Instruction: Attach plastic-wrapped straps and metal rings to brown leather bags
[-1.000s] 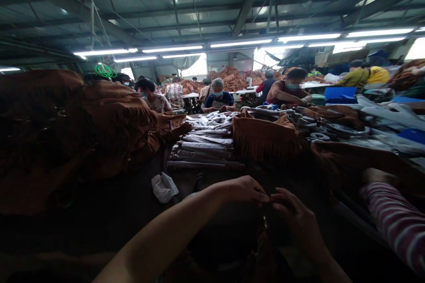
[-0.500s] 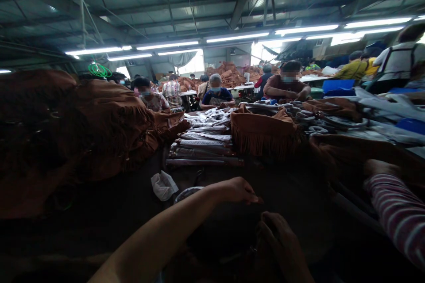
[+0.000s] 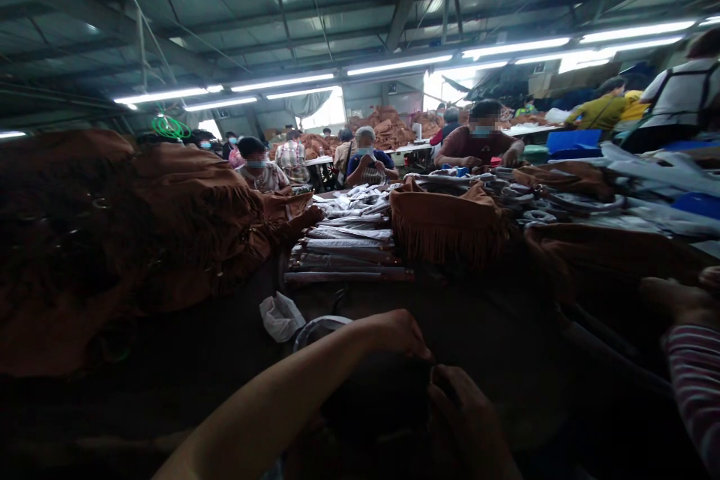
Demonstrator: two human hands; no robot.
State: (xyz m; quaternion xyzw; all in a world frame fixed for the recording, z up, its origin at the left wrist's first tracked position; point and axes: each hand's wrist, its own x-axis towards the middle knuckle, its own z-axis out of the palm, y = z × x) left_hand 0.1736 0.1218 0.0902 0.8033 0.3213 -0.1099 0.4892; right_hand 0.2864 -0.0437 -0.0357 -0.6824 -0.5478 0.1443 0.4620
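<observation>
1. Fringed suede bags (image 3: 169, 225) heaped at ten o'clock on the worktop (image 3: 495, 322).
2. Left hand (image 3: 397, 334) at twelve o'clock, fingers curled, against the dark item (image 3: 376, 405); whether its grip holds on is unclear.
3. Right hand (image 3: 464, 420) at one o'clock, half-closed at that item's edge; grip equally unclear.
4. Co-worker's striped sleeve (image 3: 694, 382) at three o'clock.

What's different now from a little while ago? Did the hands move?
Yes! The left hand and right hand were almost touching at first. Now they've moved apart, and the right hand has dropped lower. A co-worker's striped sleeve slid right. The fringed suede bag and stacked straps stayed put.
</observation>
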